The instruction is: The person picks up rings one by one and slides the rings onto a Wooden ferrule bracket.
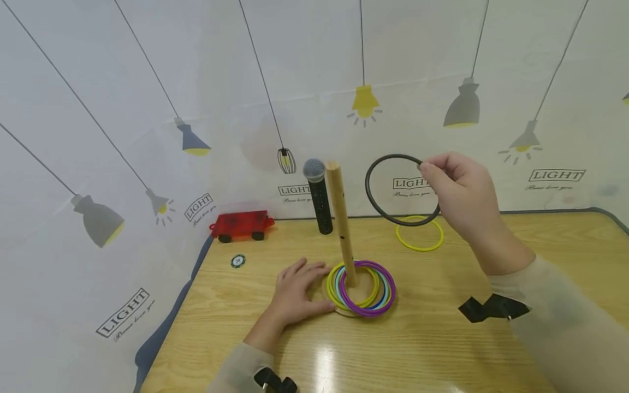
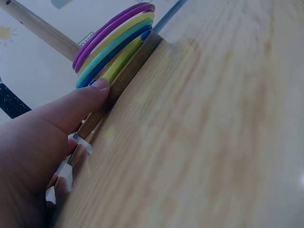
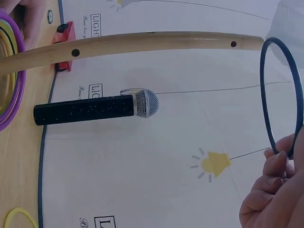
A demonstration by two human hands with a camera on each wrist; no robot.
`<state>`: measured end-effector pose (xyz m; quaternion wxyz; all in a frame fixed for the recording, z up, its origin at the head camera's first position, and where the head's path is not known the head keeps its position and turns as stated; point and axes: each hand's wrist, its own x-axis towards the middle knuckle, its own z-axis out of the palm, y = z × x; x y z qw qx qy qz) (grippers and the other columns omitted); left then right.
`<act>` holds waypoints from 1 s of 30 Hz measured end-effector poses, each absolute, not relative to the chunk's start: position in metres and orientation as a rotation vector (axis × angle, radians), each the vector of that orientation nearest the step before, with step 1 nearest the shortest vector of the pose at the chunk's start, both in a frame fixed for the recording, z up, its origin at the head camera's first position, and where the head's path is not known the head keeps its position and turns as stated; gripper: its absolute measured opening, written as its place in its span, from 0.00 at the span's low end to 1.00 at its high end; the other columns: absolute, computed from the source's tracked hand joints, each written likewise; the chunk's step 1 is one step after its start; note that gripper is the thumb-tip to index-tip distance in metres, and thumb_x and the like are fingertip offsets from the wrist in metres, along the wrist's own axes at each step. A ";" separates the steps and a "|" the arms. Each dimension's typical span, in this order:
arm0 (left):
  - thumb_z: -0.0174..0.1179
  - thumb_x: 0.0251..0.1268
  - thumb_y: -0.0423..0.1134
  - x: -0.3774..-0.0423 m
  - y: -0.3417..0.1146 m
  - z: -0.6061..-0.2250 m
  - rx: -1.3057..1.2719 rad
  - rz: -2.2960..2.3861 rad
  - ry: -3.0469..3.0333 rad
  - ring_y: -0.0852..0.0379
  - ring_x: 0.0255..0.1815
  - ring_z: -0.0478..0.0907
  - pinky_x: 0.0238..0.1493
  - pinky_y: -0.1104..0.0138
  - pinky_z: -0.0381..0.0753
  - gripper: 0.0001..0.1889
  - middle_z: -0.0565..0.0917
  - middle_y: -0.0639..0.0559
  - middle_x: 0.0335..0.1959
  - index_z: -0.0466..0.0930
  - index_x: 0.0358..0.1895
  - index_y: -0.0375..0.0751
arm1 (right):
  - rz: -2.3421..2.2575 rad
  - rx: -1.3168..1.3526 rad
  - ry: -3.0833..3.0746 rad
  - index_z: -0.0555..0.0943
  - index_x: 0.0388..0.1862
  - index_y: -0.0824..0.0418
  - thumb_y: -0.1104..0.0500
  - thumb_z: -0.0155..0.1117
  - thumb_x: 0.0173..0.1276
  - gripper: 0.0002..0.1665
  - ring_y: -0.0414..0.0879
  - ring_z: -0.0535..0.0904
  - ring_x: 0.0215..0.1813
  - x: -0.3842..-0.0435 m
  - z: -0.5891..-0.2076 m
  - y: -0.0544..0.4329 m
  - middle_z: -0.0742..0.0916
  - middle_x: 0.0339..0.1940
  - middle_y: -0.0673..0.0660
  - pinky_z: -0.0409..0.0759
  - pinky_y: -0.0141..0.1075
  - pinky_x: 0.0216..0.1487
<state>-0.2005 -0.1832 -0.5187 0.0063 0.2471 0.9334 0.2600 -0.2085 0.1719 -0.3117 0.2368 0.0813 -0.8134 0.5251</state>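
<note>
My right hand (image 1: 464,196) pinches a black ring (image 1: 377,208) between thumb and fingers, raised to the right of a wooden peg stand (image 1: 342,224). In the right wrist view, the black ring (image 3: 268,111) shows close by the peg's top end. Low on the table, my left hand (image 1: 297,292) holds the left side of the stand's round base (image 1: 362,283), thumb at the near edge and fingers spread round the far side. Several rings in purple (image 1: 392,292), yellow, turquoise and blue lie stacked round the foot of the peg.
A black microphone (image 1: 320,204) stands upright just behind the peg. At the back left sits a red toy wagon (image 1: 241,225), with a small round chip (image 1: 238,261) before it. A loose yellow ring (image 1: 434,245) lies at the back right, near the printed backdrop (image 1: 314,120).
</note>
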 end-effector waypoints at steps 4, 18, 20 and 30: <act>0.74 0.57 0.69 -0.201 -0.183 -0.520 0.780 0.801 2.924 0.42 0.86 0.53 0.79 0.39 0.47 0.42 0.71 0.61 0.79 0.77 0.76 0.64 | 1.511 0.240 -2.182 0.86 0.44 0.61 0.50 0.62 0.82 0.15 0.45 0.71 0.30 -0.208 -0.297 0.162 0.81 0.27 0.48 0.70 0.33 0.33; 0.74 0.56 0.71 -0.202 -0.188 -0.523 0.765 0.794 2.937 0.41 0.85 0.53 0.78 0.38 0.47 0.42 0.72 0.60 0.79 0.77 0.76 0.65 | 1.680 0.428 -2.123 0.85 0.43 0.66 0.56 0.62 0.82 0.13 0.45 0.71 0.33 -0.214 -0.278 0.121 0.80 0.26 0.48 0.71 0.37 0.37; 0.74 0.56 0.70 -0.202 -0.188 -0.523 0.764 0.797 2.933 0.42 0.85 0.53 0.78 0.38 0.47 0.42 0.72 0.60 0.79 0.77 0.76 0.64 | 1.684 0.451 -2.118 0.85 0.42 0.67 0.57 0.63 0.82 0.13 0.45 0.70 0.30 -0.214 -0.278 0.117 0.78 0.24 0.49 0.71 0.37 0.36; 0.73 0.55 0.71 -0.204 -0.184 -0.524 0.758 0.807 2.919 0.42 0.86 0.52 0.79 0.40 0.45 0.43 0.71 0.62 0.79 0.76 0.76 0.67 | 1.699 0.505 -2.178 0.84 0.43 0.66 0.56 0.62 0.83 0.14 0.47 0.67 0.26 -0.205 -0.282 0.103 0.74 0.23 0.54 0.68 0.38 0.31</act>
